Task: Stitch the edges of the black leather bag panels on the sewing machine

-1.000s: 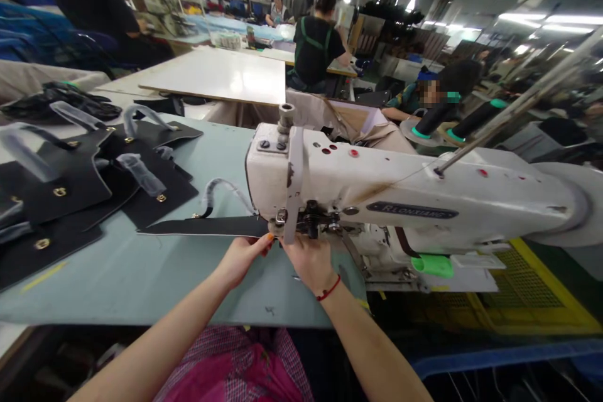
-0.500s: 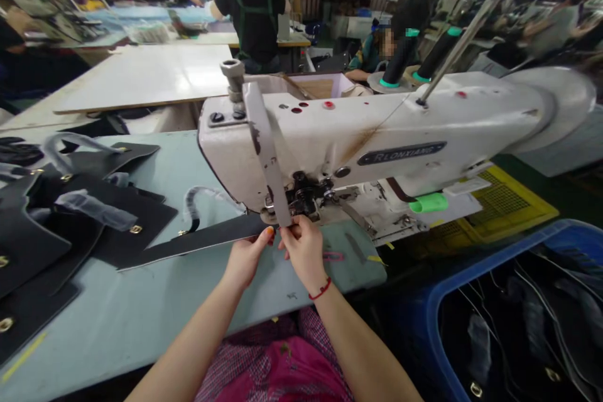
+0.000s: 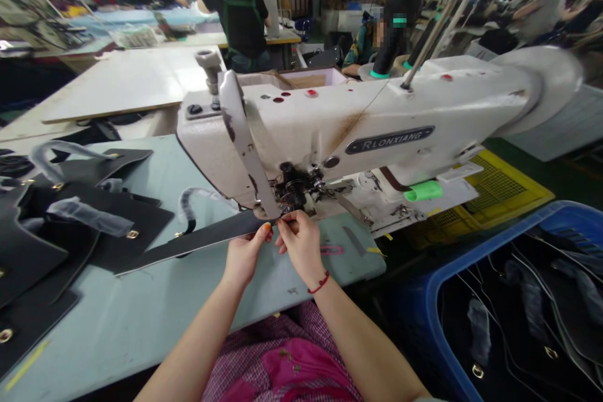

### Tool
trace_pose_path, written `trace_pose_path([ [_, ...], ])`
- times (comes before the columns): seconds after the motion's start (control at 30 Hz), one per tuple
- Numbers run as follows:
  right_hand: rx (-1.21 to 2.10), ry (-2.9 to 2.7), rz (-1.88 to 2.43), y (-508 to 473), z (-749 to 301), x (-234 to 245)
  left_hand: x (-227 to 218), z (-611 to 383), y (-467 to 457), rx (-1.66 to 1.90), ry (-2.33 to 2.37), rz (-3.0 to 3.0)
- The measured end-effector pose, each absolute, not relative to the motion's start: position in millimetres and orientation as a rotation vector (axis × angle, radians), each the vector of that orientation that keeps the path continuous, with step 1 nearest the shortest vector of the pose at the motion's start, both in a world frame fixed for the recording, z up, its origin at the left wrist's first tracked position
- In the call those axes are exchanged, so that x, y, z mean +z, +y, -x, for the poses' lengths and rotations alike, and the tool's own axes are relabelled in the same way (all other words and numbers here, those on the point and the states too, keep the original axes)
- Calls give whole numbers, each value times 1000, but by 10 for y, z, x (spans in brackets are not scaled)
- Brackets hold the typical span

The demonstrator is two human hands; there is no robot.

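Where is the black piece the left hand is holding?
In the head view, the black piece lies left of centre, over the table, its right end at the left hand, by the sewing machine.

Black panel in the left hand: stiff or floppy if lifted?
Probably semi-stiff: the black panel runs nearly straight beyond the left hand. Likely bends rather than cracks, since a similar panel farther left curves. May sag toward its far side, where an arched, plastic-wrapped handle appears attached.
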State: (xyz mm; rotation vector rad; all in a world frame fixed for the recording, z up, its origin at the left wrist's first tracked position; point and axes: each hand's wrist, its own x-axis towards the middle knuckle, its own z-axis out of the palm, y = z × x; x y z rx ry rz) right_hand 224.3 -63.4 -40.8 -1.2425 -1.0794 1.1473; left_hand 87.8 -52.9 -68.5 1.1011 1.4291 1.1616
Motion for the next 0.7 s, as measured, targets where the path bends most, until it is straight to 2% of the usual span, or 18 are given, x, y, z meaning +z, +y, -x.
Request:
trace_pose_path([
  [0.57,1179,-1090,1231,-797,-2295,-445,-685,-892,-544,1118,1454,-1041],
  [0.7,1313,-979,1197,-834,-2254,-513,-690,-877,-545,1103,1450,-996],
])
